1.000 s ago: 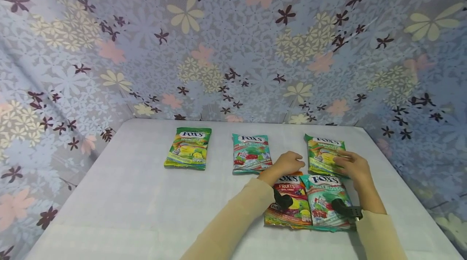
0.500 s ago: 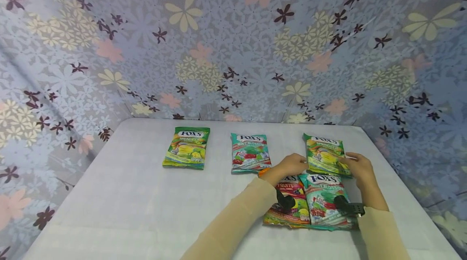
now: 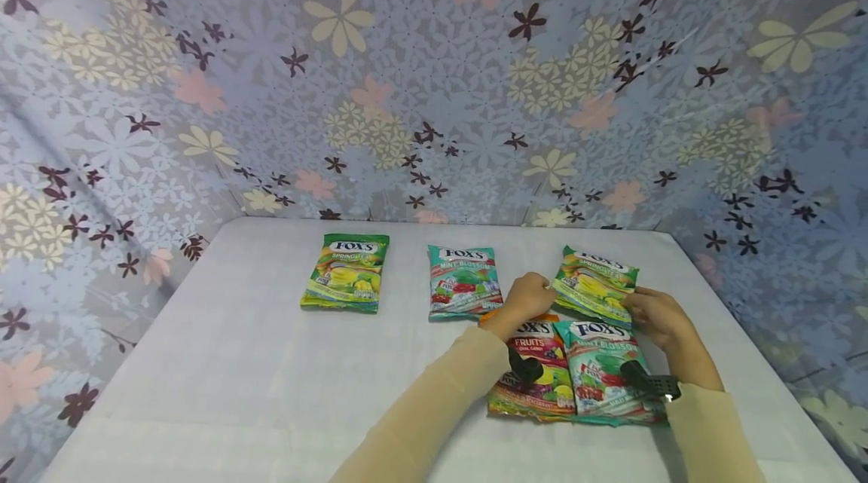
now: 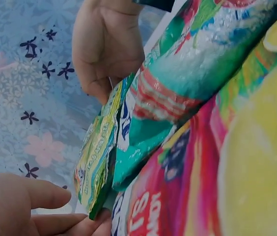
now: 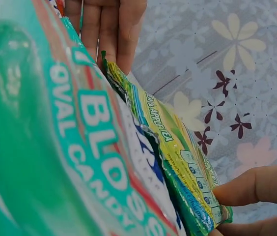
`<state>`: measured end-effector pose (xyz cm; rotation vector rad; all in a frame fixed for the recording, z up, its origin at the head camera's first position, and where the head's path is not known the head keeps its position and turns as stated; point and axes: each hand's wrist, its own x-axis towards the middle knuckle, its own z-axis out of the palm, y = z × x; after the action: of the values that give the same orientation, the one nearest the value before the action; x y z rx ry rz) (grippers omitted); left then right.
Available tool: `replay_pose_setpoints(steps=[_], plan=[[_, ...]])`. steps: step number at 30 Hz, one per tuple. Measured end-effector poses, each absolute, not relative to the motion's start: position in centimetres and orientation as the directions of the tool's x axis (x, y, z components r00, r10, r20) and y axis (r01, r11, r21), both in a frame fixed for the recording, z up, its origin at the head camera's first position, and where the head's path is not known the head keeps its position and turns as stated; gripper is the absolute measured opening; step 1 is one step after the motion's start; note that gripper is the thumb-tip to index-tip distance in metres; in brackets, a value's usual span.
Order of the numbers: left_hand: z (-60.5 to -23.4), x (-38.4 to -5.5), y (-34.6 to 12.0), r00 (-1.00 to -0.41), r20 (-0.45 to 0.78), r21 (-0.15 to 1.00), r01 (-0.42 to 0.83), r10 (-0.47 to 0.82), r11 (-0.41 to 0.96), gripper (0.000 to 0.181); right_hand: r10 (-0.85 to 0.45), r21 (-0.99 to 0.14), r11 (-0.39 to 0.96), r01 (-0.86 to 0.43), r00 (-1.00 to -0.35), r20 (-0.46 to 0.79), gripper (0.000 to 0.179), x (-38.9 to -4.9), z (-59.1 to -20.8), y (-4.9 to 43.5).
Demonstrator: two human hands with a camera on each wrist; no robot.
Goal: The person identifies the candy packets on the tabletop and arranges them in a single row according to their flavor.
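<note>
In the head view a green-yellow Fox's Springtea candy bag (image 3: 597, 283) slants between both hands at the back right. My right hand (image 3: 658, 316) pinches its right lower corner. The right wrist view shows that thumb (image 5: 251, 186) on the printed face and fingers beneath. At the bag's left edge is my left hand (image 3: 526, 302); in the left wrist view its fingers (image 4: 82, 225) touch the lower corner and the thumb stands apart. Just in front lie a red Fox's Fruits bag (image 3: 536, 347) and a teal Mint Blossom bag (image 3: 600, 370), side by side, partly covered by the wrist straps.
A second Mint Blossom bag (image 3: 463, 283) lies left of my left hand. Farther left is another Springtea bag (image 3: 346, 272). All rest on a white-covered table (image 3: 271, 385), with flowered cloth walls (image 3: 407, 91) at the back and sides.
The right-hand Springtea bag has shifted left and tilted, its right corner now pinched by my right hand. My left hand has moved slightly up to its left edge. The other bags stay put.
</note>
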<state>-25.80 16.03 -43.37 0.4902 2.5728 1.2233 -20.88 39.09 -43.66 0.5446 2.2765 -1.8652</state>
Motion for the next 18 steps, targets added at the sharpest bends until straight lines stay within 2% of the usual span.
replay_pose_setpoints(steps=[2,6,11,18], plan=[[-43.4,-25.9,15.9,-0.919,-0.092,0.790,0.168,0.384,0.590,0.031,0.154,-0.932,0.103,0.348,-0.931,-0.330,0.070,-20.9,-43.8,39.0],[-43.4,-26.0,15.6,-0.924,-0.115,0.794,0.135,0.365,0.592,0.032,0.106,-0.948,0.086,0.306,-0.949,-0.297,0.070,-21.0,-44.0,38.6],[-43.8,-26.2,15.3,-0.936,-0.072,0.782,0.162,0.346,0.602,0.030,0.097,-0.952,0.133,0.276,-0.959,-0.265,0.072,-21.2,-44.0,38.0],[-43.9,-26.2,14.9,-0.946,-0.018,0.817,0.173,0.324,0.550,0.028,0.107,-0.951,0.209,0.227,-0.972,-0.209,0.071,-20.8,-43.5,37.2]])
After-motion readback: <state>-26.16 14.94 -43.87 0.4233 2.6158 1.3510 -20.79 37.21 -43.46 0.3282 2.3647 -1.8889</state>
